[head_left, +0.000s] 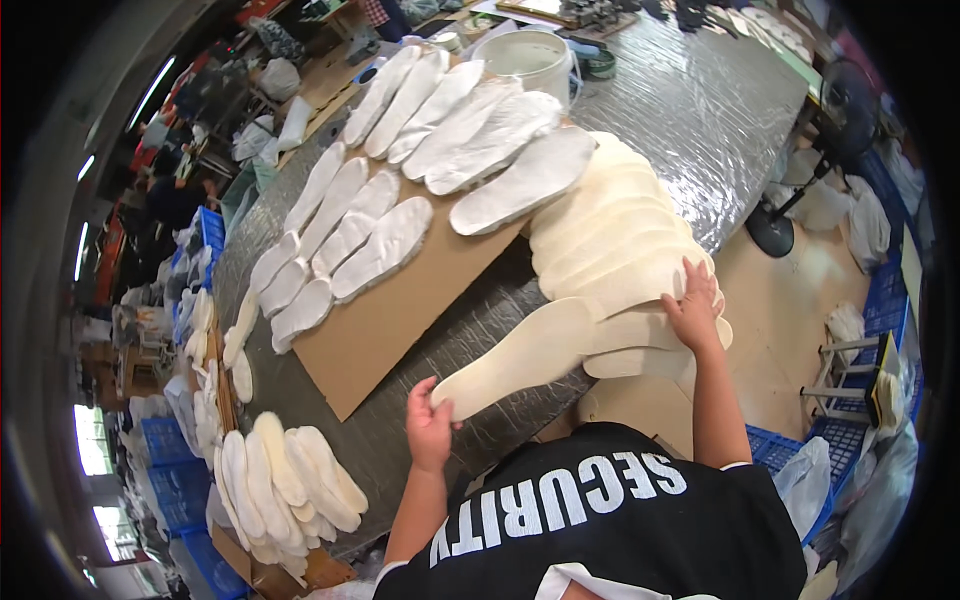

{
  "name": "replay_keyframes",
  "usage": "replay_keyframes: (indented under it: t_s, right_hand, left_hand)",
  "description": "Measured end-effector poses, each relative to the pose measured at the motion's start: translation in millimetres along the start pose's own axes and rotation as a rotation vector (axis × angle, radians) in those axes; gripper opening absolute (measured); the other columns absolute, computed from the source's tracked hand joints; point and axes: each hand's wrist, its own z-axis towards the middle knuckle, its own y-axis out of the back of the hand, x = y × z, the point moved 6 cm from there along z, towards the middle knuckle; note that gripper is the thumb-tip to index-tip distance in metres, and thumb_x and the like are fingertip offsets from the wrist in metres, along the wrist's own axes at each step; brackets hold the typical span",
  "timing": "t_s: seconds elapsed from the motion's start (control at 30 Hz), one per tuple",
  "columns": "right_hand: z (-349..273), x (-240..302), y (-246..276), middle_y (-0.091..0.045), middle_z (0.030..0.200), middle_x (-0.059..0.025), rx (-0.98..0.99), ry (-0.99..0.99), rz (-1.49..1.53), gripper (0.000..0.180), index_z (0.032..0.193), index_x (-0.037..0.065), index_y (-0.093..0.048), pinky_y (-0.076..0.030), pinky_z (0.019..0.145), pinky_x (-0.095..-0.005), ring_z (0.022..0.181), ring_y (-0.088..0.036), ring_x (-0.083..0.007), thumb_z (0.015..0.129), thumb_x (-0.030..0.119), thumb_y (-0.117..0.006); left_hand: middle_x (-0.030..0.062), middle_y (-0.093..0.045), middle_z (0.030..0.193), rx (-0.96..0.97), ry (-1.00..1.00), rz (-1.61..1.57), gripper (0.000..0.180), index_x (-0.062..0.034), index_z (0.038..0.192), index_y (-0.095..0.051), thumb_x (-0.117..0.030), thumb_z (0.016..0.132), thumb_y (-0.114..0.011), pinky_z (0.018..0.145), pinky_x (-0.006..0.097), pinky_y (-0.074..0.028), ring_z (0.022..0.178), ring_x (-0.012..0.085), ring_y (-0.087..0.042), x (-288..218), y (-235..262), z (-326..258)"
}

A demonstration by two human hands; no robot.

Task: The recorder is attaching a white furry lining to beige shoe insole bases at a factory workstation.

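Observation:
A long cream insole (525, 352) slants out from the front of the pile, its narrower end toward me on the left. That end is pinched by my left hand (430, 425), thumb and fingers closed on its edge. Overlapping cream insoles (615, 225) lie fanned in a long row on the table's right part. My right hand (695, 310) rests on the near right end of this row, fingers spread, touching the top pieces. Beneath the held insole's far end, other cream insoles (640, 362) stick out past the table edge. What lies under my right palm is hidden.
White padded insoles (440, 105) lie in rows on a brown cardboard sheet (370, 350) upon the plastic-covered table (700, 110). Behind them stands a white bucket (525, 60). More insoles (285, 480) are heaped at lower left. A black fan (845, 110) and blue crates (885, 300) stand right.

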Motion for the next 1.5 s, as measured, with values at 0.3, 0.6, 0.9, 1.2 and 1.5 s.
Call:
replay_keyframes:
  t_s: [0.3, 0.6, 0.9, 1.2, 1.5]
  right_hand:
    - [3.3, 224.2, -1.6, -0.058, 0.107, -0.0054, -0.469, 0.906, -0.014, 0.021, 0.093, 0.017, -0.066, -0.035, 0.092, -0.0417, 0.108, -0.05, -0.0263, 0.074, 0.022, -0.07]
    - [23.1, 322.6, -58.6, -0.057, 0.076, -0.0012, -0.517, 1.029, -0.463, 0.007, 0.068, 0.014, -0.063, -0.038, 0.078, -0.0398, 0.086, -0.054, -0.0213, 0.072, 0.017, -0.058]
    - [-221.5, 280.8, -148.7, -0.056, 0.079, -0.0009, 0.127, 1.428, -0.318, 0.009, 0.078, 0.014, -0.056, -0.039, 0.077, -0.0398, 0.088, -0.054, -0.0203, 0.076, 0.023, -0.057]
    - [-309.3, 300.3, -203.4, -0.052, 0.076, -0.0008, 0.442, 1.622, 0.235, 0.008, 0.077, 0.014, -0.056, -0.038, 0.07, -0.0346, 0.077, -0.053, -0.02, 0.074, 0.021, -0.057]
    - [-287.0, 288.5, -213.7, -0.053, 0.122, -0.0112, 1.385, 0.655, 0.926, 0.051, 0.118, 0.012, -0.058, -0.038, 0.098, -0.0413, 0.121, -0.044, -0.0284, 0.076, 0.04, -0.069]
  left_hand:
    - [0.0101, -0.064, 0.085, -0.255, 0.311, 0.049, 0.043, 0.0017, 0.136, -0.042, -0.006, 0.093, -0.049, 0.041, 0.022, -0.041, 0.051, 0.0104, -0.052, 101.9, 148.9, -64.2]
    - [0.0104, -0.065, 0.09, -0.204, 0.498, -0.36, 0.037, 0.0038, 0.131, -0.045, -0.009, 0.096, -0.046, 0.049, 0.026, -0.047, 0.063, 0.0146, -0.059, 116.2, 193.7, -79.2]
    - [0.0081, -0.066, 0.093, -0.096, 0.455, 0.012, 0.029, 0.0013, 0.113, -0.056, -0.007, 0.086, -0.052, 0.053, 0.028, -0.053, 0.071, 0.0155, -0.064, 54.2, 315.0, -109.5]
    - [0.0083, -0.065, 0.096, -0.313, 0.227, 0.478, 0.024, 0.003, 0.113, -0.056, -0.004, 0.093, -0.045, 0.056, 0.023, -0.05, 0.072, 0.0097, -0.061, -114.9, 275.9, -134.3]
    - [0.0107, -0.066, 0.095, -0.483, -0.129, 0.676, 0.019, 0.0023, 0.102, -0.065, 0.003, 0.088, -0.053, 0.067, 0.025, -0.049, 0.076, 0.0144, -0.062, -133.2, 222.2, -154.6]
